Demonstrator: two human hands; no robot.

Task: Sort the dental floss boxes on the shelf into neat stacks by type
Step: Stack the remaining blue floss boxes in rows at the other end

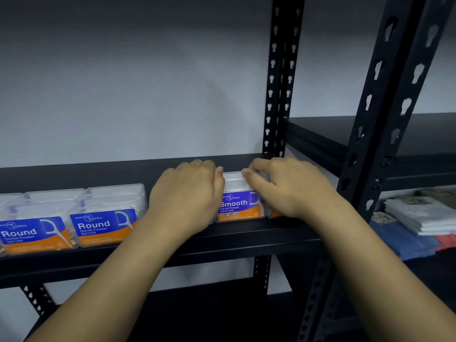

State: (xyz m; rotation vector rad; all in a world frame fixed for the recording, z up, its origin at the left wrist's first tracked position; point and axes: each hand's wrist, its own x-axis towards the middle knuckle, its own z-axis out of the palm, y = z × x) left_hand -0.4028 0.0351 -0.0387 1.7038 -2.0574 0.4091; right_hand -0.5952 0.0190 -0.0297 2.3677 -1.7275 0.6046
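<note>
A clear plastic "Smooth" dental floss box with a blue-and-orange label (pixel 240 201) stands on the black metal shelf (pixel 246 233), gripped at nine o'clock by the curled left hand (pixel 187 193) and at three o'clock by the curled right hand (pixel 283 186), with two clear "Round" floss box stacks (pixel 74 218) farther toward nine o'clock.

Looks like stockroom / shop storage area, not home. Evidence: black boltless metal racking w/ keyhole-slotted uprights (pixel 276 77), dark shelf (pixel 246 233) against plain grey-white wall (pixel 123 82), no decor. Retail goods in multiples: identical "Round" dental flosser boxes (pixel 103 224) lined up, "Smooth" flosser box (pixel 238 204) w/ same branding. Adjacent rack bay holds stacked flat packets (pixel 419 215), blue + red ones under, i.e. bulk stock
</note>
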